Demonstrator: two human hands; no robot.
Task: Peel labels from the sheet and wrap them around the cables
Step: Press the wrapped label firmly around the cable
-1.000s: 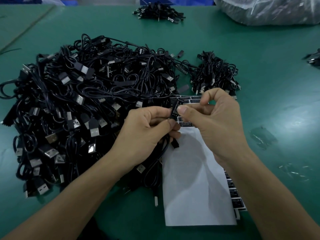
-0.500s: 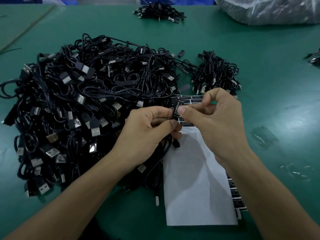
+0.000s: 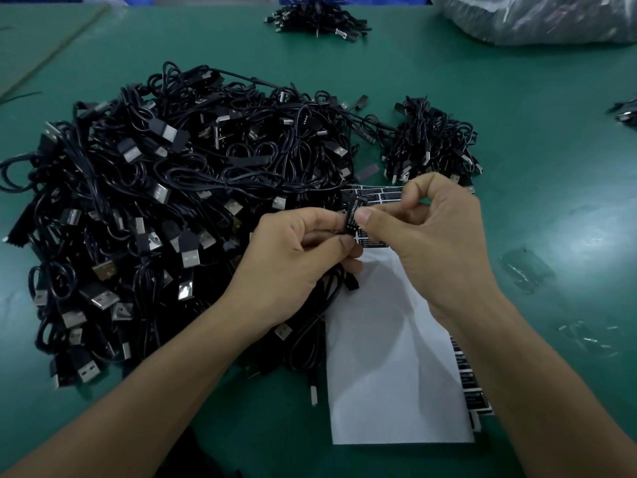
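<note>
Where the green table (image 3: 551, 115) fills the view, 1 large heap of black USB cables (image 3: 172, 201) covers its left and middle. A crinkled clear plastic bag (image 3: 534, 19) sits at the far right edge. The label sheet (image 3: 389, 357) lies near the person, just right of the heap, with most of its white backing bare; rows of black labels show at its far end and 1 strip along its right edge. A smaller bundle of cables (image 3: 431, 143) rests just beyond the sheet, and another bundle (image 3: 317, 19) lies well apart at the far edge.

Both hands meet above the far end of the sheet. The left hand (image 3: 293, 260) has its fingers curled round 1 cable (image 3: 310, 332), which loops down from the hand over the sheet's left edge. The right hand (image 3: 437, 236) pinches a black label (image 3: 352, 215) with white print, held upright against that cable between the 2 hands.
</note>
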